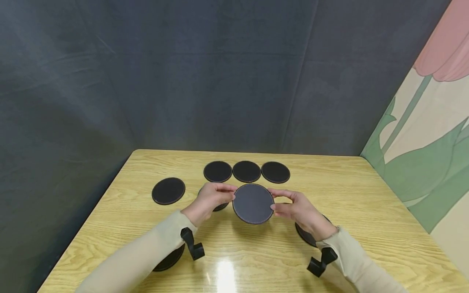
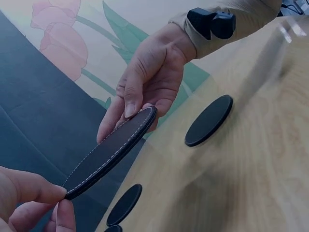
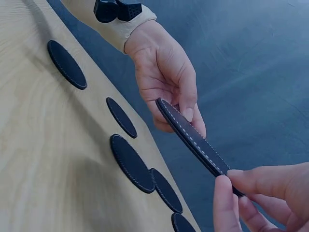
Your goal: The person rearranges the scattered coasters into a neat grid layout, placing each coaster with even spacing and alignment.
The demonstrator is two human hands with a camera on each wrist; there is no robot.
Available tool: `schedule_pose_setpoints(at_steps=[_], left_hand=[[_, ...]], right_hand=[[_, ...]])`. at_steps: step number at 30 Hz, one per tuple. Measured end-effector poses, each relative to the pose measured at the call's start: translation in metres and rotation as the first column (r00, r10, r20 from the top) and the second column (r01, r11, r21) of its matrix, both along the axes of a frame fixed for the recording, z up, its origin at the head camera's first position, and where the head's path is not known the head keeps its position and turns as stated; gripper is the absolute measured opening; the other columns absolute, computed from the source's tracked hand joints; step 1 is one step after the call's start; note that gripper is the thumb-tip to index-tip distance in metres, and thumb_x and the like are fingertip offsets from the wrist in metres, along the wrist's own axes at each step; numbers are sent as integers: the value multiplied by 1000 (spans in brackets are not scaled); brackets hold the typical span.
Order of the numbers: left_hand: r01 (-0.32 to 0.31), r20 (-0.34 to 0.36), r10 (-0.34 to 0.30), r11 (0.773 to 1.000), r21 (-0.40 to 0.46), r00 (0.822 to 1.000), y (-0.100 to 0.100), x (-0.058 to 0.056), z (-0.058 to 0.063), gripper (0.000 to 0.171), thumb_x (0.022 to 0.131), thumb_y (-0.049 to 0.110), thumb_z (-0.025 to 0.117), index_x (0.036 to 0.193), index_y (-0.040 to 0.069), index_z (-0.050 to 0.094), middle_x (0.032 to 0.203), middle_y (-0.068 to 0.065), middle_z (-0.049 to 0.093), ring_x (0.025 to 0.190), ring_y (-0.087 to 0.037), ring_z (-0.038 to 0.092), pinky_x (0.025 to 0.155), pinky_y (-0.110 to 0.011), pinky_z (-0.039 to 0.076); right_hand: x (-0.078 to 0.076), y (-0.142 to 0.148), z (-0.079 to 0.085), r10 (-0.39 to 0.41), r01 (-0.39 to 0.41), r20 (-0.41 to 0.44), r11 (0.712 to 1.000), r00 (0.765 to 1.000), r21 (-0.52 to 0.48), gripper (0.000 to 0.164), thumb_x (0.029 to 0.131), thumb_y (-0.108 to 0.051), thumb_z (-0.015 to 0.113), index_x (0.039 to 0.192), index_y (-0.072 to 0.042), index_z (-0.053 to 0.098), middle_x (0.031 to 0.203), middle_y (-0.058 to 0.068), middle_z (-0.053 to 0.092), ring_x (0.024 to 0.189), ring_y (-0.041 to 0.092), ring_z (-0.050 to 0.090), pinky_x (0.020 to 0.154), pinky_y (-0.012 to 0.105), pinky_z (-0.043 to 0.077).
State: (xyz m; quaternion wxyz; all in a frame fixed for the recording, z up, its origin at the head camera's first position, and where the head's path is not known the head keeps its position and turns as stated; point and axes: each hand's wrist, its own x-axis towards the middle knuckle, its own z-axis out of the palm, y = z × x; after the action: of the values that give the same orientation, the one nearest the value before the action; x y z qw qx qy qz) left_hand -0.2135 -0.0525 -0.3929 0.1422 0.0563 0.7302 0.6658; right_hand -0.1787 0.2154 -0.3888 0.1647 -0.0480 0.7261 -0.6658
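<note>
A round black coaster (image 1: 253, 203) with pale stitching around its rim is held up above the table, its flat face tilted toward the head camera. My left hand (image 1: 214, 199) pinches its left edge between thumb and fingers. On the opposite edge, my right hand (image 1: 296, 207) grips it the same way. Both wrist views show the coaster (image 2: 108, 150) nearly edge-on, apart from the wood below. Beneath my left hand another coaster (image 1: 220, 206) lies partly hidden. One more coaster (image 1: 305, 235) is partly covered by my right wrist.
Three coasters (image 1: 246, 171) lie in a row near the back of the wooden table (image 1: 329, 179). A single coaster (image 1: 168, 191) sits at the left, and another (image 1: 170, 260) shows under my left forearm. A dark curtain (image 1: 220, 81) hangs behind; a tulip-patterned cloth (image 1: 432, 154) is at right.
</note>
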Motion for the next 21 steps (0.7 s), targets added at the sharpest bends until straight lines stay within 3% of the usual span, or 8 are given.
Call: schedule_pose_setpoints(at_steps=[6, 16, 21], left_hand=[[-18, -29, 19, 999, 30, 999, 3, -14, 7, 26, 87, -3, 63, 112, -4, 69, 113, -17, 67, 91, -14, 67, 89, -33, 56], [-65, -42, 65, 998, 2, 997, 9, -35, 14, 26, 89, -1, 64, 114, -1, 69, 118, -17, 65, 105, -24, 65, 99, -38, 51], [-86, -35, 87, 996, 36, 996, 9, -40, 14, 28, 89, 3, 67, 117, 0, 69, 124, -17, 62, 114, -29, 61, 104, -42, 46]], right_hand=[[-14, -1, 10, -10, 10, -26, 1000, 1000, -6, 60, 90, 2, 64, 145, 4, 40, 133, 23, 42, 82, 6, 67, 78, 25, 58], [-44, 1, 28, 7, -4, 28, 996, 1000, -87, 62, 91, 5, 60, 147, 6, 33, 118, -1, 57, 84, 6, 67, 77, 20, 57], [-53, 2, 29, 5, 3, 70, 993, 998, -118, 62, 92, 5, 58, 148, 4, 33, 110, -3, 62, 82, 6, 68, 76, 20, 57]])
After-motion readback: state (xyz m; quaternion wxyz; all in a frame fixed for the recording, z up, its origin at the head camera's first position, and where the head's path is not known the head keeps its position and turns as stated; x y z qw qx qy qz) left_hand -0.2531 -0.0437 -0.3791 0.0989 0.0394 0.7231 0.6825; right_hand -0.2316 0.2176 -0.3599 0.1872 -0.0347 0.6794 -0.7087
